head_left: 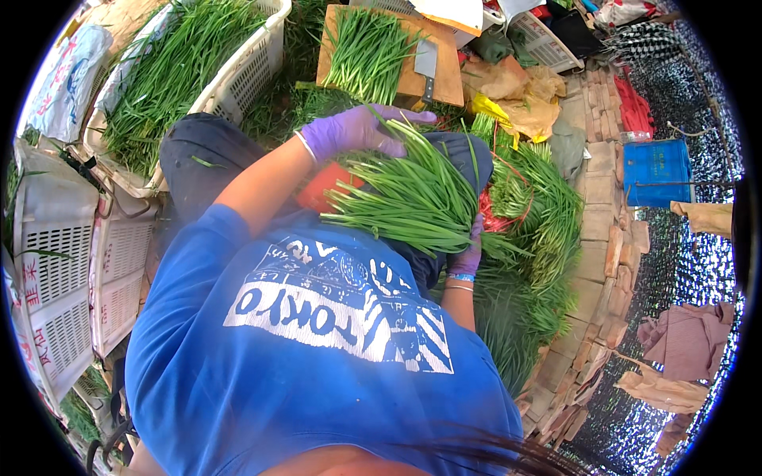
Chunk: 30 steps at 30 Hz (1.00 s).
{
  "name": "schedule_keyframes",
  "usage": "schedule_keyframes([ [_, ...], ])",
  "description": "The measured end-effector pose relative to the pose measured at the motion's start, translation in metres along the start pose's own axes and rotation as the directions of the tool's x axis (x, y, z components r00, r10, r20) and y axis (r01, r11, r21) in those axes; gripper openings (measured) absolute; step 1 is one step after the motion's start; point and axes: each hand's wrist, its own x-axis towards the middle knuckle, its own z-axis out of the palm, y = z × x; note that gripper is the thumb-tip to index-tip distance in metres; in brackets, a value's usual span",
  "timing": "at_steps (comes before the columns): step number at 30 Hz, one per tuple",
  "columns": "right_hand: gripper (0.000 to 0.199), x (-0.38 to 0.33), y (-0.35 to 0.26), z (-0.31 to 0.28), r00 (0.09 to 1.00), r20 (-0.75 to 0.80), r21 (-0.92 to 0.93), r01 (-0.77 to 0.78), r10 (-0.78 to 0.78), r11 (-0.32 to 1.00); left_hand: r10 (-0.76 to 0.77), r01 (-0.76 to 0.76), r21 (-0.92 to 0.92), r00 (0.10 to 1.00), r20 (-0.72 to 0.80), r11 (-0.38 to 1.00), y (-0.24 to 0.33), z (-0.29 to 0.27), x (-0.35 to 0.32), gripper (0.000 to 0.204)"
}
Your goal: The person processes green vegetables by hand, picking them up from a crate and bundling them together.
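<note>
A loose bunch of green garlic chives (413, 190) lies across my lap, its leaves fanned out to the left. My right hand (470, 252), in a purple glove, grips the bunch at its right end; the leaves hide part of its fingers. Above the bunch's upper edge, my left hand (345, 133), also gloved in purple, has its fingers stretched out and its thumb apart. Beyond my knees, more chives (365, 55) are spread on a wooden board (446, 75). A cleaver (426, 62) with a dark handle lies beside them.
White plastic crates (238, 83) stand at the left, one heaped with chives (171, 79). Several chive bundles (548, 214), some with red ties, lie at my right. Past them are a brick edging (595, 206), a blue bucket (657, 172) and yellow-brown plastic bags (528, 95).
</note>
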Motion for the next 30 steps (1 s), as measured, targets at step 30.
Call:
schedule_keyframes([
  [30,0.050,0.002,-0.005,0.010,0.998,0.049,0.035,-0.031,0.029,0.999,-0.080,0.182,0.118,0.810,-0.582,0.976,-0.026,-0.013,-0.036,0.032],
])
